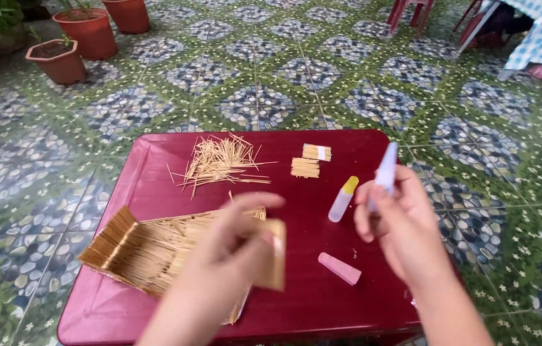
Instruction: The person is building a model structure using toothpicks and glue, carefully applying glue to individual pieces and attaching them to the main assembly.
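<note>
I see the left hand (235, 240) pinching a stick panel (275, 253); the right hand (399, 221) fingers closed around a tube (385, 172), cap (340, 268) below.

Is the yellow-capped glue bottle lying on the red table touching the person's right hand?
Apart. The head view shows the yellow-capped glue bottle lying on the red table, with a strip of bare tabletop between it and the right hand.
</note>
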